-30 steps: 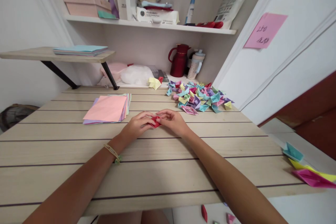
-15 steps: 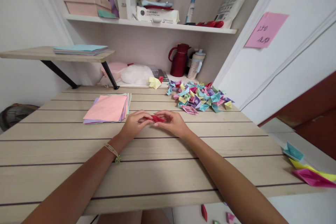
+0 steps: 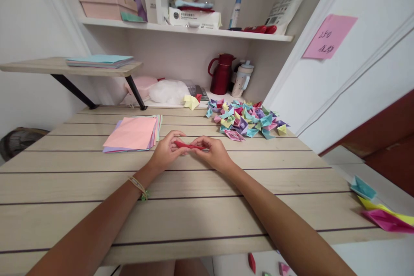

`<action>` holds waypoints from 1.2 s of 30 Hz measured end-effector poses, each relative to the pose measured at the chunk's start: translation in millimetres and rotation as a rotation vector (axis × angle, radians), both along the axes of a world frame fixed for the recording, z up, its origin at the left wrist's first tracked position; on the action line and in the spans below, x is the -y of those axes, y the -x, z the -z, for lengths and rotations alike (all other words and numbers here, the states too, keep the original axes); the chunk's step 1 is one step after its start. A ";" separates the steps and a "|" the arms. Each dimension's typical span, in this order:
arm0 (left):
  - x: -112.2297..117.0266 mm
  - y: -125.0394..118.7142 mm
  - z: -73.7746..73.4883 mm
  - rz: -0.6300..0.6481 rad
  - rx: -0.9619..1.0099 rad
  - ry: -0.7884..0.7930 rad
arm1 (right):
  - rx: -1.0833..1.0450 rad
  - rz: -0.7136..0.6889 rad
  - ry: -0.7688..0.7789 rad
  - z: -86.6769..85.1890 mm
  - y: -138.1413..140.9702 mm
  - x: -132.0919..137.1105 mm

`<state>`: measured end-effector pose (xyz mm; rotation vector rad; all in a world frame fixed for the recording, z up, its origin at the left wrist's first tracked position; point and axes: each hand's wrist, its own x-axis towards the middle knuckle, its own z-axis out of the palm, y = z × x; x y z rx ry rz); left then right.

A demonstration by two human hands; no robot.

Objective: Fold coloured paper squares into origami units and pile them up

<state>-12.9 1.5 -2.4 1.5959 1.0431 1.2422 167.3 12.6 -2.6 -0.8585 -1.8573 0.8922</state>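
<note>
A small red piece of folded paper (image 3: 190, 146) is held between my two hands, just above the table. My left hand (image 3: 167, 150) pinches its left end between thumb and fingers, with the index finger raised. My right hand (image 3: 213, 152) grips the right end, its fingers curled over the back. Left of my hands lies a stack of square paper sheets (image 3: 132, 133), with a salmon-pink one on top. A heap of many-coloured folded paper boats (image 3: 242, 118) sits beyond my right hand.
A raised wooden shelf (image 3: 32, 65) on black brackets carries a paper stack (image 3: 100, 61) at left. Behind stand a dark red jug (image 3: 221, 74) and a pale tumbler (image 3: 242, 79). Larger paper boats (image 3: 386, 219) rest at the right edge. A pink note (image 3: 330, 36) hangs on the wall.
The red paper has turned from a flatter, wider shape to a narrow strip across both hands. My left index finger has lifted away from it.
</note>
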 end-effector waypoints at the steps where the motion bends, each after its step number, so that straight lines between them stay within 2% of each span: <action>1: 0.1 -0.2 -0.1 0.001 -0.002 -0.002 | -0.017 0.002 0.006 1.0 -0.6 -1.0; 7: 2.1 -1.9 -1.6 0.034 -0.034 -0.013 | -0.046 -0.005 -0.022 -0.9 -2.7 -1.6; 12: 3.7 -1.1 -4.6 -0.025 -0.135 -0.058 | 0.071 0.008 -0.077 -5.7 -1.3 2.3; 15: 2.6 -0.5 -5.3 -0.070 -0.176 -0.103 | 0.067 -0.002 -0.077 -4.4 -1.0 1.7; 17: 0.7 0.3 -3.8 -0.068 -0.129 -0.092 | 0.014 0.011 -0.080 -1.7 -1.5 -0.4; 22: -4.7 4.8 3.7 -0.008 0.032 0.056 | -0.053 0.059 -0.166 3.5 -5.3 -4.7; 29: -7.7 6.1 3.6 0.032 0.147 0.003 | 0.152 0.124 -0.432 -0.2 -12.2 -6.8; 32: -8.7 4.0 6.0 0.025 0.172 0.016 | 0.178 0.126 -0.459 0.8 -13.4 -8.0; 36: -6.3 0.4 6.9 0.038 0.104 -0.026 | 0.197 0.117 -0.452 0.8 -12.7 -6.9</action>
